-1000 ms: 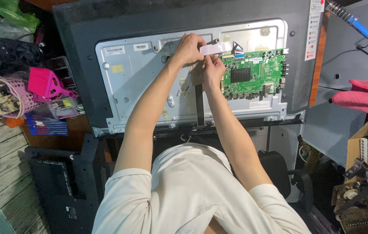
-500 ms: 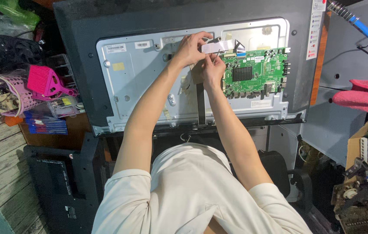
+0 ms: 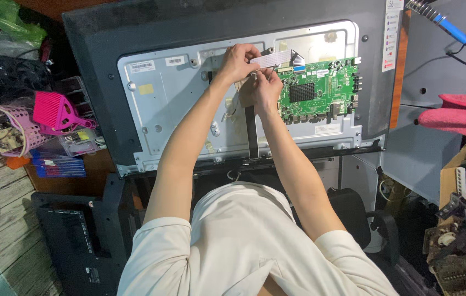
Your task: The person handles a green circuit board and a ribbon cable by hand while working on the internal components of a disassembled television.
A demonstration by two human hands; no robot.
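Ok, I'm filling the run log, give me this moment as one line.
left hand: pinching white ribbon cable | right hand: beside green circuit board, hold unclear | base: metal back panel

The bare metal panel [image 3: 172,104] left of the hands lies open. The green circuit board [image 3: 318,90] crowds the right, and a flat ribbon cable [image 3: 271,58] crosses above.

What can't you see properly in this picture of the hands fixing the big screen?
- Head view: where the white flat cable ends, hidden under the left hand.
- Right hand fingertips: curled away, grip unclear.
- Green circuit board parts: too small.
- Blue-handled tool: tip cut off by the top edge.
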